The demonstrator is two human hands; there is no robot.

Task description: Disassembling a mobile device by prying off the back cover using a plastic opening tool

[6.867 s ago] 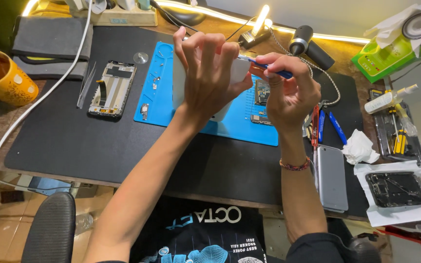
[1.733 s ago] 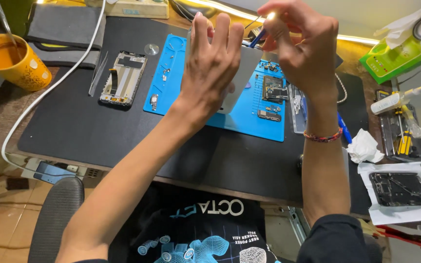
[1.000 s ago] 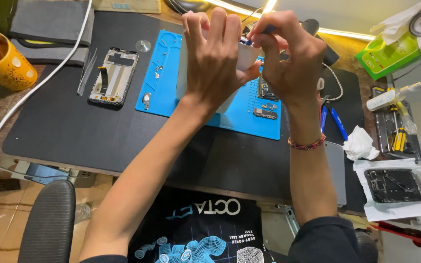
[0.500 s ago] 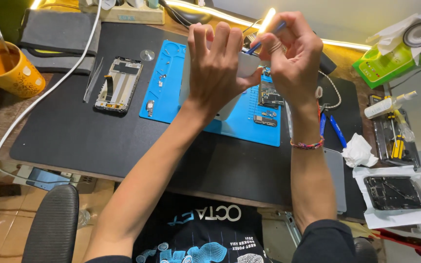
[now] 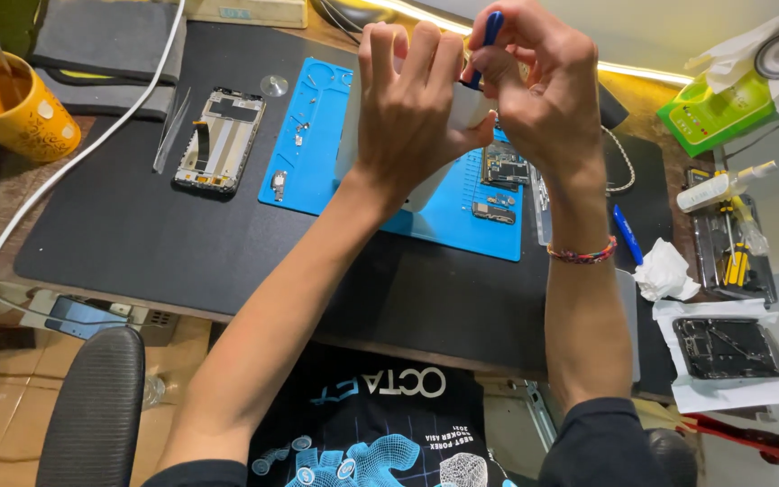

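Above the blue work mat (image 5: 317, 144), both hands raised close together over the dark worktop (image 5: 182, 243). Left hand (image 5: 412, 108): fingers upright and curled around a pale flat panel (image 5: 466, 106), of which only an edge shows between the two hands; grip closed on it. Right hand (image 5: 543, 90): fingers bunched, pinching a blue-handled tool (image 5: 489, 32) whose handle stands up between the fingertips; its tip is hidden where it meets the panel's upper edge. Both hands touch or nearly touch over the panel. On the mat, beneath the hands: small circuit boards (image 5: 502, 171) and loose small parts. Left of the mat: an opened phone frame (image 5: 220, 140), tweezers (image 5: 171, 131) just beside it, a white cable (image 5: 74, 162) curving across. Far left: a yellow cup (image 5: 24, 113) of brown liquid. Right of the worktop: a crumpled tissue (image 5: 664, 271), a tray of screwdrivers (image 5: 734, 252), a dark phone part on white paper (image 5: 728, 347), a green box (image 5: 719, 108). A woven bracelet (image 5: 581, 255) on the right wrist.
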